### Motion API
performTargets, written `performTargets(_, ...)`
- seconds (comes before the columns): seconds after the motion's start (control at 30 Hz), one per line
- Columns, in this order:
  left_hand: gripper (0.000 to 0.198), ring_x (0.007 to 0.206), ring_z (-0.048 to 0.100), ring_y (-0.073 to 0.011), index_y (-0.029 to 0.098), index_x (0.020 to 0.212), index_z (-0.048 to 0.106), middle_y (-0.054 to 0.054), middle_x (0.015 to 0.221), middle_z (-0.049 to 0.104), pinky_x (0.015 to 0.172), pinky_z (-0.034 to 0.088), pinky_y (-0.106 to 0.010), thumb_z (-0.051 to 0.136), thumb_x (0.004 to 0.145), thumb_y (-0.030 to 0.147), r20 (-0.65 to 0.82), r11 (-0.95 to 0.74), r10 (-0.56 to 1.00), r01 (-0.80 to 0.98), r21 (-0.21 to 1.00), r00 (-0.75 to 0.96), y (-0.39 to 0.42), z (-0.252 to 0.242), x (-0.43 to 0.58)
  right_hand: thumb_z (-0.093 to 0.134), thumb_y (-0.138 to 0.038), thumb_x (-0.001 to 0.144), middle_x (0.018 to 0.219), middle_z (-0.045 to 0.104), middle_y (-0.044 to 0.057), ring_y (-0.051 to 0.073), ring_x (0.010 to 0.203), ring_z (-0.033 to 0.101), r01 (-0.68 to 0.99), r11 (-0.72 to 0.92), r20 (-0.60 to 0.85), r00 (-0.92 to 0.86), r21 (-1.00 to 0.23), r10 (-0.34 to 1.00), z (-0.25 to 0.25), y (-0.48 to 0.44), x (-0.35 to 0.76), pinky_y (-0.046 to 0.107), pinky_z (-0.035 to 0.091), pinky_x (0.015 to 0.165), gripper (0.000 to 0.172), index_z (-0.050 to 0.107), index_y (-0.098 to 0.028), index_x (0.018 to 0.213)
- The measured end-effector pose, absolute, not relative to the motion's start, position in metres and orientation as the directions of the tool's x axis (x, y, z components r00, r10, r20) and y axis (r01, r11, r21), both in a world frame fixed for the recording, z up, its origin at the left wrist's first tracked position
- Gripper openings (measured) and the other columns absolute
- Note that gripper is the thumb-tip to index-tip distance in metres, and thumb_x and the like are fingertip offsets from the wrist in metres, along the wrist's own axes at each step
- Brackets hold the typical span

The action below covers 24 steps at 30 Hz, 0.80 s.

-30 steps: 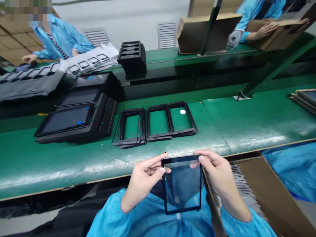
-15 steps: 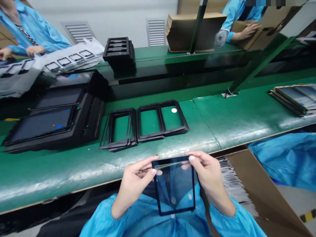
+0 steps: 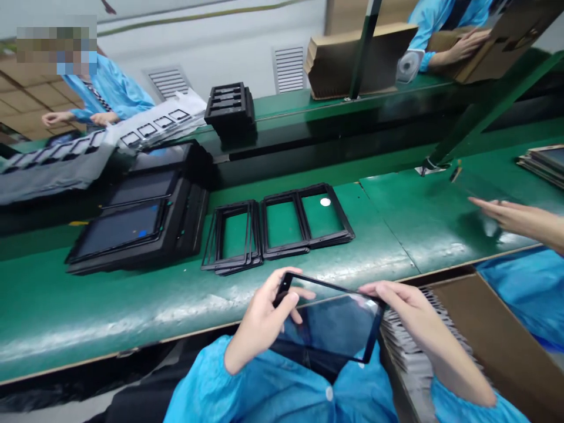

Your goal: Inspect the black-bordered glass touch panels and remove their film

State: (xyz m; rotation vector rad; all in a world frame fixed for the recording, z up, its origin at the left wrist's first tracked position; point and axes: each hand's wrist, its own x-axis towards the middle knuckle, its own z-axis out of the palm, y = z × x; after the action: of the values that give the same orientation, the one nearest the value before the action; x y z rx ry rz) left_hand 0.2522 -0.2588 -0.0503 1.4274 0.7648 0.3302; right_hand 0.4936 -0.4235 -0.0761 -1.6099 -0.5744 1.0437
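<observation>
Two hands (image 3: 264,314) (image 3: 412,311) grip one glass panel (image 3: 330,323).

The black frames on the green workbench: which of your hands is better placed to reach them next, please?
Left, probably: the left hand lies nearer the frames, while the right hand is further off.

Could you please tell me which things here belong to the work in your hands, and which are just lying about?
In use:
left hand
right hand
black-edged glass panel

Lying about:
stacked black frames
black trays
cardboard box
green bench
</observation>
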Motion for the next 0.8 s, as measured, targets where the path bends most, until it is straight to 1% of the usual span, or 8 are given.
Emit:
performTargets(0.07,0.047,0.063,0.075,-0.0164,0.023,0.141,0.048,-0.014,0.113,0.082,0.042,0.044,-0.018,0.061,0.103,0.046,-0.265,0.210,0.693,0.165,0.964,0.671,-0.259,-0.059,0.248,0.076,-0.065,0.088,0.084,0.085,0.011,0.034,0.082,0.082,-0.203,-0.286,-0.351,0.525,-0.936,0.776,-0.081,-0.429,0.498,0.046,0.066,0.081,0.044,0.087,-0.023,0.084)
performTargets(0.17,0.049,0.060,0.075,-0.0170,0.022,0.137,0.048,-0.015,0.107,0.083,0.041,0.045,-0.018,0.067,0.100,0.047,-0.238,0.226,0.744,0.100,0.969,0.624,-0.263,-0.066,0.247,0.073,-0.066,0.089,0.074,0.083,0.011,0.033,0.071,0.080,-0.274,-0.238,-0.356,0.565,-0.932,0.744,-0.082,-0.427,0.491,0.044,0.066,0.073,0.048,0.085,-0.022,0.075)
performTargets(0.27,0.049,0.058,0.075,-0.0177,0.022,0.134,0.049,-0.014,0.103,0.084,0.040,0.047,-0.019,0.069,0.098,0.047,-0.239,0.237,0.775,0.082,0.968,0.585,-0.267,-0.066,0.248,0.074,-0.067,0.087,0.065,0.080,0.010,0.030,0.064,0.078,-0.226,-0.223,-0.317,0.634,-0.948,0.705,-0.075,-0.420,0.482,0.038,0.065,0.065,0.050,0.081,-0.021,0.068)
performTargets(0.37,0.050,0.056,0.074,-0.0182,0.022,0.132,0.049,-0.014,0.099,0.085,0.040,0.048,-0.019,0.072,0.096,0.048,-0.236,0.241,0.795,0.065,0.968,0.559,-0.270,-0.064,0.247,0.073,-0.066,0.088,0.063,0.078,0.006,0.026,0.059,0.076,-0.157,-0.222,-0.269,0.667,-0.962,0.694,-0.065,-0.416,0.476,0.033,0.063,0.060,0.049,0.078,-0.023,0.067)
performTargets(0.43,0.050,0.056,0.074,-0.0183,0.022,0.131,0.049,-0.012,0.098,0.085,0.041,0.049,-0.020,0.073,0.095,0.047,-0.233,0.248,0.807,0.048,0.968,0.543,-0.273,-0.063,0.246,0.071,-0.062,0.092,0.062,0.078,0.004,0.024,0.058,0.074,-0.115,-0.196,-0.221,0.680,-0.974,0.699,-0.060,-0.415,0.474,0.032,0.062,0.060,0.046,0.077,-0.024,0.068)
performTargets(0.6,0.047,0.056,0.073,-0.0179,0.023,0.129,0.053,-0.010,0.096,0.085,0.042,0.047,-0.020,0.075,0.093,0.044,-0.248,0.265,0.846,0.031,0.964,0.471,-0.280,-0.058,0.246,0.063,-0.051,0.100,0.063,0.076,0.003,0.022,0.064,0.073,0.000,-0.154,-0.116,0.658,-0.988,0.744,-0.060,-0.417,0.473,0.031,0.060,0.071,0.046,0.076,-0.024,0.065)
performTargets(0.73,0.049,0.055,0.073,-0.0188,0.022,0.127,0.054,-0.011,0.094,0.085,0.042,0.047,-0.021,0.077,0.091,0.046,-0.248,0.262,0.857,0.032,0.964,0.453,-0.283,-0.059,0.248,0.064,-0.052,0.101,0.062,0.076,0.003,0.022,0.062,0.073,-0.017,-0.129,-0.105,0.691,-0.991,0.715,-0.068,-0.419,0.471,0.031,0.059,0.068,0.045,0.076,-0.024,0.068)
performTargets(0.8,0.050,0.054,0.072,-0.0186,0.022,0.129,0.053,-0.010,0.093,0.085,0.041,0.047,-0.021,0.076,0.092,0.046,-0.243,0.258,0.861,0.028,0.966,0.447,-0.283,-0.065,0.246,0.062,-0.055,0.102,0.064,0.078,0.003,0.022,0.060,0.074,-0.069,-0.099,-0.119,0.706,-0.993,0.698,-0.071,-0.420,0.470,0.032,0.060,0.066,0.045,0.077,-0.024,0.073)
